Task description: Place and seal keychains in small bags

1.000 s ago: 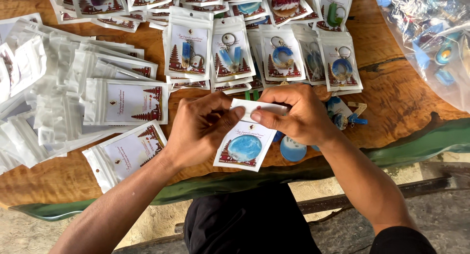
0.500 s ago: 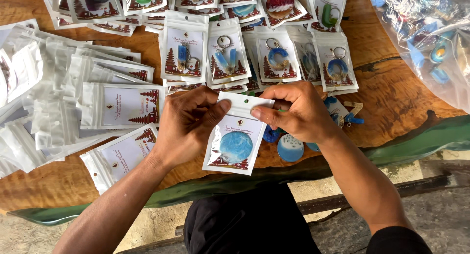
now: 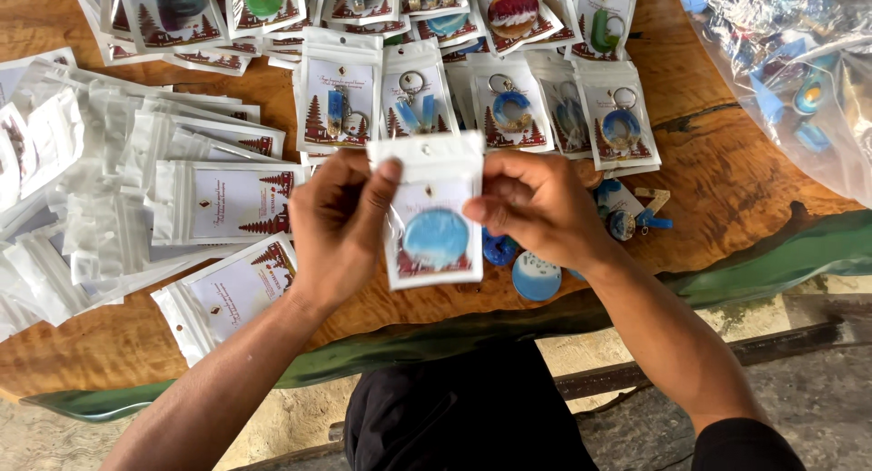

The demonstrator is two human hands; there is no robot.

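Both hands hold up one small clear packet (image 3: 434, 218) with a printed card and a round blue keychain disc inside. My left hand (image 3: 338, 226) pinches its upper left edge, thumb on the front. On the packet's right side my right hand (image 3: 538, 206) grips the upper edge. The packet hangs upright above the wooden table's near edge (image 3: 727, 189). Loose blue keychains (image 3: 536, 276) lie on the table just below my right hand.
Rows of filled keychain packets (image 3: 413, 94) cover the table's far side. Empty packets with cards (image 3: 163, 208) are heaped at the left. A large clear plastic bag of blue keychains (image 3: 799, 80) sits at the far right. A green resin strip (image 3: 772, 262) borders the table.
The packet has been lifted and turned upright, closer to the camera. Both hands have shifted up to its top edge.
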